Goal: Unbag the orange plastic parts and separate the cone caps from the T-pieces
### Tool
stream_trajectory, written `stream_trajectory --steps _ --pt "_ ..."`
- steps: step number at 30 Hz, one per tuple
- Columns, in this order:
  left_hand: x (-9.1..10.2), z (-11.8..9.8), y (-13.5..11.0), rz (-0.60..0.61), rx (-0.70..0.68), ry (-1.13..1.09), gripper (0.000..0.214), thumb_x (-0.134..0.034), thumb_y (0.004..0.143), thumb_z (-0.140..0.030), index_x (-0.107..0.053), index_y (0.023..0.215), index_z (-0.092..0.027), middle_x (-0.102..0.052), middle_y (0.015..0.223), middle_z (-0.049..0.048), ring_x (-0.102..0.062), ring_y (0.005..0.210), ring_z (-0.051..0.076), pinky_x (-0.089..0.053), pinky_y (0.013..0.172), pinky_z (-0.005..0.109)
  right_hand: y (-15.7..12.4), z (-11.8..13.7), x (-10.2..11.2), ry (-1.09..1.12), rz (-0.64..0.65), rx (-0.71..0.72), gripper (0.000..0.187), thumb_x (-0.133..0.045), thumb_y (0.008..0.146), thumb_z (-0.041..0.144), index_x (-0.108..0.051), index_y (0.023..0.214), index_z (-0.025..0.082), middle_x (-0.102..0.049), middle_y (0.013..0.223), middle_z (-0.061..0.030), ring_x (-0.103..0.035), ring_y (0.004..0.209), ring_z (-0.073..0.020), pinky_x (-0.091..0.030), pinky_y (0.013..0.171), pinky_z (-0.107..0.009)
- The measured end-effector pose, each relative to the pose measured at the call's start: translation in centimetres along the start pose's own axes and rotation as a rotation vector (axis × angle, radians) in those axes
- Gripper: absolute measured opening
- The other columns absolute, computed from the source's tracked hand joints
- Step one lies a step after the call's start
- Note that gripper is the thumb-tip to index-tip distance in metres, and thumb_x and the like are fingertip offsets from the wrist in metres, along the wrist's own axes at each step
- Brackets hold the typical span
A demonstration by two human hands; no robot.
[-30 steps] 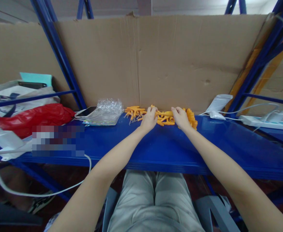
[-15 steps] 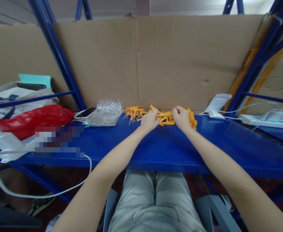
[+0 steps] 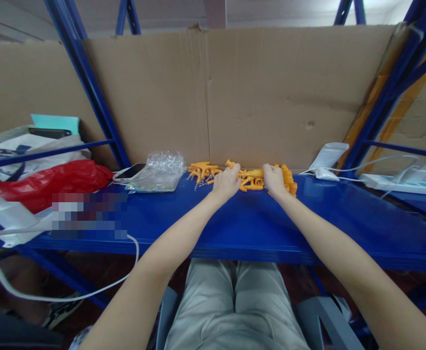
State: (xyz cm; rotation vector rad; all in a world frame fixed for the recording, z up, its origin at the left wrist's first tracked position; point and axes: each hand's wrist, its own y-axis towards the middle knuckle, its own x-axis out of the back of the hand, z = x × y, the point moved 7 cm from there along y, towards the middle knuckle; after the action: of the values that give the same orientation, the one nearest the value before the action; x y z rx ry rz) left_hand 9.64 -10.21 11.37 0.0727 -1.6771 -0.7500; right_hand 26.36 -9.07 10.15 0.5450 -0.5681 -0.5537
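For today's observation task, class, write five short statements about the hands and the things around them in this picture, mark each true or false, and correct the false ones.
1. The left hand and the right hand are both closed on orange pieces at the blue shelf top. True.
2. The orange pieces lie along the near edge of the blue shelf top. False: they lie at its back, near the cardboard.
3. A clear plastic packet lies between the red bag and the orange pieces. True.
4. The right hand is nearer to the clear plastic packet than the left hand. False: the left hand is nearer.
5. The red bag lies to the right of both hands. False: it lies to their left.
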Motion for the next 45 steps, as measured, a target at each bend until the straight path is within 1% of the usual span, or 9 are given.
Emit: stream_trajectory --steps 4,13,19,24,29,32,35,39,45 --pt "-0.1 0.2 0.2 -0.01 -0.024 -0.066 0.028 -0.045 0.092 -0.02 -0.055 0.118 -0.018 -0.067 0.11 0.0139 -0.066 0.106 0.029 -0.05 0.087 0.038 -0.5 0.6 0.7 0.032 -0.059 -0.069 0.034 -0.037 0.082 0.026 -0.028 0.05 0.026 -0.036 0.047 0.0003 -0.045 0.055 -0.0185 -0.033 0.055 -0.03" --pt "-0.6 1.0 1.1 -0.001 -0.051 -0.402 0.016 -0.055 0.079 -0.014 -0.06 0.094 -0.018 -0.068 0.086 0.0057 -0.066 0.09 0.024 -0.048 0.081 0.032 -1.2 2.9 1.9 -0.182 -0.112 0.185 0.034 -0.035 0.089 0.028 -0.026 0.056 0.026 -0.035 0.05 0.0014 -0.041 0.053 -0.0168 -0.029 0.057 -0.03" --pt "-2.4 1.1 0.6 0.341 -0.026 -0.713 0.007 -0.054 0.073 -0.013 -0.052 0.078 -0.018 -0.048 0.052 -0.0067 -0.048 0.046 0.01 -0.036 0.048 0.02 -1.9 4.0 1.8 -0.306 -0.044 0.372 0.03 -0.036 0.088 0.032 -0.026 0.06 0.026 -0.036 0.049 0.0015 -0.042 0.05 -0.0166 -0.028 0.056 -0.029" --pt "-2.9 1.1 0.4 0.433 -0.022 -0.75 0.009 -0.057 0.075 -0.014 -0.051 0.08 -0.019 -0.047 0.052 -0.0079 -0.043 0.04 0.008 -0.035 0.044 0.019 -2.0 4.2 1.8 -0.355 -0.016 0.392 0.029 -0.036 0.088 0.031 -0.031 0.061 0.026 -0.042 0.05 0.0 -0.046 0.052 -0.0172 -0.029 0.056 -0.028" --pt "-1.8 1.9 1.2 0.155 -0.015 -0.433 0.01 -0.057 0.079 -0.014 -0.06 0.089 -0.017 -0.067 0.079 0.0043 -0.067 0.079 0.02 -0.049 0.071 0.027 -1.3 3.0 1.2 -0.207 0.042 0.23 0.031 -0.041 0.089 0.041 -0.038 0.063 0.025 -0.048 0.054 -0.0001 -0.05 0.055 -0.0175 -0.032 0.056 -0.028" --pt "-0.6 2.4 1.1 0.013 0.023 -0.19 0.022 -0.054 0.085 -0.019 -0.06 0.107 -0.019 -0.07 0.1 0.01 -0.066 0.103 0.027 -0.049 0.086 0.034 -1.2 1.3 -0.2 0.039 0.187 -0.005 0.04 -0.042 0.09 0.057 -0.041 0.066 0.025 -0.048 0.051 0.0016 -0.046 0.046 -0.0147 -0.032 0.049 -0.027" --pt "0.3 2.4 0.7 -0.036 0.051 -0.067 0.03 -0.048 0.09 -0.02 -0.056 0.118 -0.018 -0.068 0.11 0.0137 -0.066 0.106 0.029 -0.049 0.087 0.038 -1.5 0.3 -1.6 0.255 0.297 -0.174 0.051 -0.039 0.085 0.074 -0.042 0.069 0.026 -0.046 0.047 0.0032 -0.038 0.036 -0.0121 -0.028 0.042 -0.027" --pt "0.8 1.7 0.3 -0.069 0.032 -0.023 0.032 -0.044 0.092 -0.02 -0.055 0.122 -0.019 -0.065 0.115 0.0146 -0.066 0.103 0.028 -0.05 0.084 0.037 -1.1 0.3 -1.6 0.332 0.241 -0.123 0.055 -0.039 0.082 0.079 -0.039 0.066 0.027 -0.04 0.043 0.0041 -0.036 0.037 -0.0131 -0.028 0.042 -0.028" --pt "0.6 0.8 0.1 -0.066 -0.01 -0.082 0.029 -0.047 0.092 -0.021 -0.056 0.119 -0.02 -0.064 0.117 0.0133 -0.065 0.104 0.027 -0.051 0.085 0.035 -0.6 1.3 0.6 0.003 -0.064 0.081 0.049 -0.036 0.091 0.062 -0.032 0.057 0.026 -0.043 0.051 0.0004 -0.048 0.056 -0.0179 -0.037 0.055 -0.03"
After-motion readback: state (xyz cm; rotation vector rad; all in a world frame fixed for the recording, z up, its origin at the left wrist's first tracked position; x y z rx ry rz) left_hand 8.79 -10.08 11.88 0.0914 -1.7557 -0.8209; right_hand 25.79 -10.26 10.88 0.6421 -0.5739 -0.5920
